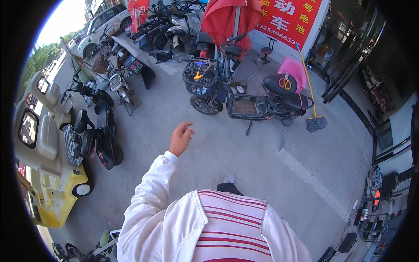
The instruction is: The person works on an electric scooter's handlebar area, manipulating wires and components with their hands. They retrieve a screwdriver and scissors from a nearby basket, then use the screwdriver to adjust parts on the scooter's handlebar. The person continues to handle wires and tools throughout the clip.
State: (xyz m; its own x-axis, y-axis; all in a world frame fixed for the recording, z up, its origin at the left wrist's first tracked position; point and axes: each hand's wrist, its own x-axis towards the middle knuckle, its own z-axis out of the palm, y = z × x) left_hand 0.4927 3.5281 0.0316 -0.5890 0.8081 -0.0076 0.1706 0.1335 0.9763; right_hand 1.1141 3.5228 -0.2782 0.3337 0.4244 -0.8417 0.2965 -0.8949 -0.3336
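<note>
My left hand (180,138) is raised in the middle of the view, its white sleeve reaching in from the lower left. The fingers are loosely bent and apart, and I see nothing held in them. It touches nothing. Ahead and to the right stands an electric scooter (246,106), partly stripped, with a black front basket (200,78). Inside the basket lies something orange-yellow (197,76). Orange-handled scissors (285,81) rest on the scooter's black seat (274,85). My right hand is out of view.
A mop (316,124) with a yellow handle leans by a pink plastic object (293,72) behind the scooter. Left are a black scooter (107,135) and a yellow-and-beige vehicle (52,183). A red sign (288,19) stands behind; a glass doorway (349,48) is at right.
</note>
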